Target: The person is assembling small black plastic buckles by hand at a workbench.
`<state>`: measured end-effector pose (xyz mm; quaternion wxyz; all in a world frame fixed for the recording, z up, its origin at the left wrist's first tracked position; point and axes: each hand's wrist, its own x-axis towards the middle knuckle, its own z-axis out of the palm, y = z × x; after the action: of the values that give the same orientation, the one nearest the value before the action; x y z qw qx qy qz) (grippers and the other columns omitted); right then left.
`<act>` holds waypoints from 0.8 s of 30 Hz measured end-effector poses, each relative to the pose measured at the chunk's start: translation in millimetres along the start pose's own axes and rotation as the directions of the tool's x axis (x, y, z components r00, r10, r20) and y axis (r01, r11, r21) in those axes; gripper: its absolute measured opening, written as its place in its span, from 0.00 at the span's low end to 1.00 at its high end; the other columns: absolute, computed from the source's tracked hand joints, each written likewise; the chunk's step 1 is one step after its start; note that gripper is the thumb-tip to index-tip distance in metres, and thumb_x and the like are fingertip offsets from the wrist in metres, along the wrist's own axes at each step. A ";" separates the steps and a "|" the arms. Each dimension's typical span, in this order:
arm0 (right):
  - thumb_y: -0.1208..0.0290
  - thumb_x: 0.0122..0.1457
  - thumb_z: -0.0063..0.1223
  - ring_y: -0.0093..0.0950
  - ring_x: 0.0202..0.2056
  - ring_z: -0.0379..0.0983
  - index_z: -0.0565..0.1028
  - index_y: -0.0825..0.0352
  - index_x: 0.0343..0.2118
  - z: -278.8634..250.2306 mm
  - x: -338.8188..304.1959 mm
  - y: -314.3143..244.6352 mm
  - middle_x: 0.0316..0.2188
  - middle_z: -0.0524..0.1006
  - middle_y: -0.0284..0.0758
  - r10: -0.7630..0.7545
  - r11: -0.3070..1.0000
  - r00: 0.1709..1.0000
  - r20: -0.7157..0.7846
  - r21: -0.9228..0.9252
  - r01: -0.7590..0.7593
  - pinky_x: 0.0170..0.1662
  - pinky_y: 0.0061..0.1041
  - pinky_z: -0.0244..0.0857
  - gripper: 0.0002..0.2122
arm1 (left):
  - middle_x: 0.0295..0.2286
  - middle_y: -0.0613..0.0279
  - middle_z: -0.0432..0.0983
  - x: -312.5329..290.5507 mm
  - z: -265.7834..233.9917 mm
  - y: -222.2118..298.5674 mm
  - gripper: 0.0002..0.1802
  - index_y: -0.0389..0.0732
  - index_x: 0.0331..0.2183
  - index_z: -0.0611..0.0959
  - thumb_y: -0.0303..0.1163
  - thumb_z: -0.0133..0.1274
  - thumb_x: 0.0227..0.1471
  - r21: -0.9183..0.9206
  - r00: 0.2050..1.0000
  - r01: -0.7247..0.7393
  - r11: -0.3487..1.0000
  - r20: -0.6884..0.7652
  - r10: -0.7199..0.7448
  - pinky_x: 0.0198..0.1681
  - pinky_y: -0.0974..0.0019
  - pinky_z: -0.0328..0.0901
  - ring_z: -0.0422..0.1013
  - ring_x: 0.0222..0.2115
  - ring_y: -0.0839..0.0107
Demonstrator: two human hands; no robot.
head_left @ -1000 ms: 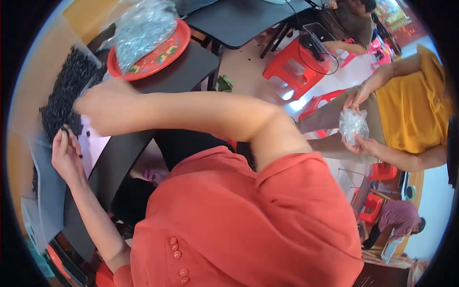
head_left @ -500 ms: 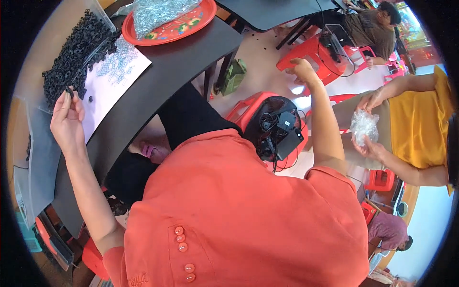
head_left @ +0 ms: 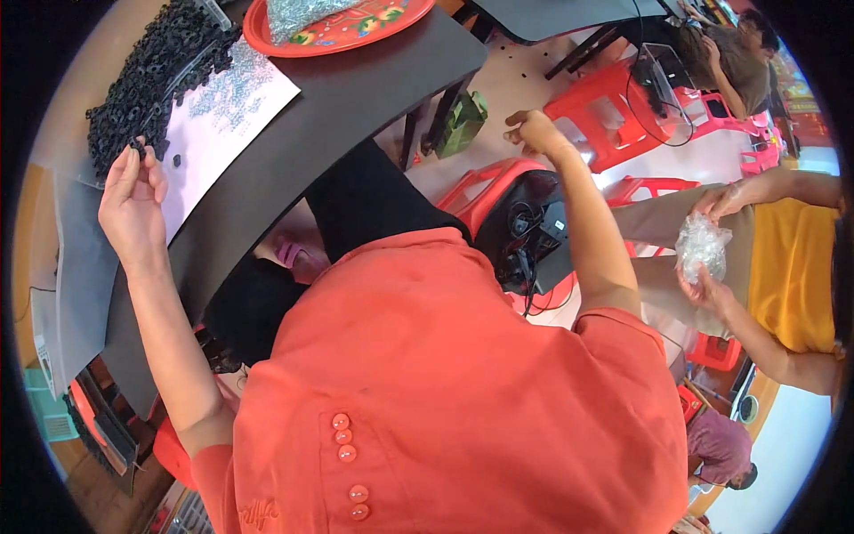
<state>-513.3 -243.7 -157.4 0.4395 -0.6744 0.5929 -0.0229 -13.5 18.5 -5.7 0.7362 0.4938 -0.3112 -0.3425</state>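
My left hand (head_left: 133, 209) is raised at the edge of a heap of small black plastic parts (head_left: 147, 84), with one small black part (head_left: 137, 146) pinched between thumb and fingertips. Just beside it, a single black part (head_left: 177, 161) lies on a white sheet of paper (head_left: 197, 173). Many tiny silvery pieces (head_left: 229, 100) are spread over the same sheet. My right hand (head_left: 538, 133) hangs in the air off the table's right side. Its fingers are loosely bent, the thumb apart from them, and I see nothing in it.
A red floral tray (head_left: 351, 40) bearing a bag of silvery pieces (head_left: 302, 13) stands on the dark table (head_left: 356, 89). To the right, a red stool (head_left: 480, 182) carries black devices and cables. A co-worker in yellow (head_left: 792, 276) holds a clear plastic bag (head_left: 703, 249).
My right hand has moved left, toward the table. My left hand keeps its pinch beside the heap. The whole view has shifted slightly.
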 end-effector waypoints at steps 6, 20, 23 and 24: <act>0.74 0.49 0.59 0.32 0.17 0.72 0.64 0.70 0.56 19.1 5.4 2.1 0.30 0.76 0.42 0.045 0.999 0.998 -0.047 0.015 -0.044 0.19 0.30 0.67 0.29 | 0.30 0.55 0.73 -1.9 3.6 1.7 0.11 0.29 0.41 0.75 0.25 0.47 0.57 0.026 1.000 0.001 1.000 -0.029 0.000 0.21 0.76 0.56 0.66 0.24 0.74; 0.73 0.46 0.59 0.31 0.19 0.74 0.74 0.67 0.48 32.7 -6.0 -19.9 0.30 0.79 0.43 -0.438 0.715 0.896 0.075 -0.575 0.398 0.24 0.33 0.69 0.22 | 0.28 0.57 0.73 -6.8 16.3 6.3 0.12 0.29 0.40 0.76 0.27 0.49 0.57 0.000 1.000 -0.013 1.000 -0.006 0.013 0.20 0.75 0.55 0.66 0.22 0.75; 0.73 0.46 0.59 0.30 0.19 0.74 0.73 0.64 0.49 45.0 -22.2 -52.8 0.28 0.78 0.41 -0.345 0.835 0.927 0.146 -0.403 0.374 0.25 0.32 0.70 0.23 | 0.27 0.57 0.73 -8.6 14.3 8.1 0.12 0.29 0.40 0.76 0.27 0.49 0.56 -0.009 0.999 -0.008 1.000 -0.051 0.007 0.20 0.75 0.56 0.66 0.22 0.75; 0.74 0.46 0.59 0.30 0.19 0.73 0.73 0.63 0.50 43.8 -37.9 -70.2 0.26 0.78 0.41 -0.200 0.935 0.960 0.194 -0.256 0.246 0.24 0.31 0.70 0.24 | 0.27 0.57 0.73 -11.6 11.9 9.8 0.12 0.29 0.40 0.76 0.27 0.49 0.56 -0.016 0.998 -0.013 1.000 -0.059 0.012 0.20 0.75 0.56 0.65 0.21 0.75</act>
<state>-445.6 -194.1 -122.0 0.3827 -0.7920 0.4710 0.0665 -27.6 24.5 5.9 0.7512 0.4957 -0.2897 -0.3257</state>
